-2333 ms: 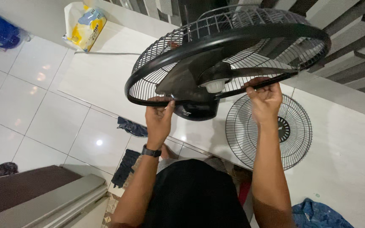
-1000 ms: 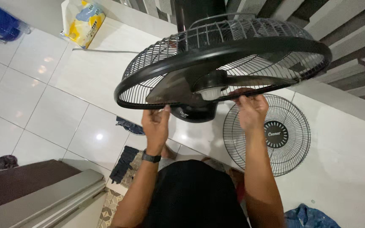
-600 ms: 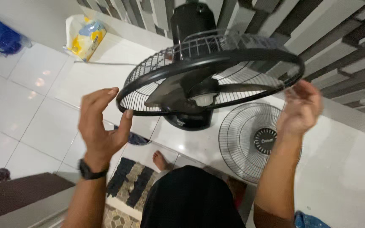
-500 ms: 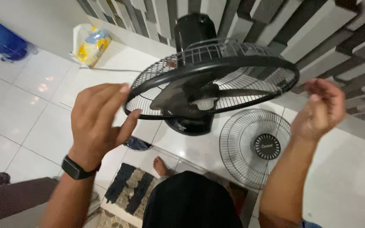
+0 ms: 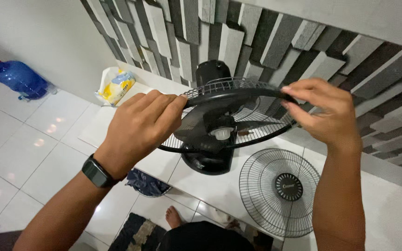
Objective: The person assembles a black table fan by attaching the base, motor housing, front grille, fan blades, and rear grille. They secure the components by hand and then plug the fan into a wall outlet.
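Fan [image 5: 219,135] stands on the white tiled floor [image 5: 47,135] against the grey slatted wall [image 5: 275,37], front open, blades [image 5: 196,128] and hub bare. We take it as our landmark.

Left hand [image 5: 140,128]: fingers curled over the left side of the fan's black rim ring [image 5: 229,95], thumb tucked, closed on the ring. Right hand [image 5: 324,114]: pinching the ring at the fan's right side, fingertips on top, thumb beneath.

Change: half a second back both hands were off the fan, open and spread to either side. A second back they worked the near edge of the rim. Now we have them clamped on opposite sides. We read this as a shift from fiddling at one spot to gripping the ring as a whole.

Detached front grille [image 5: 278,190] lies flat on the floor in front of the fan, to its right, untouched. Blue rag [image 5: 146,182] on the floor at the fan's near left. Yellow packet [image 5: 116,86] behind its left; blue water jug [image 5: 19,79] further left.
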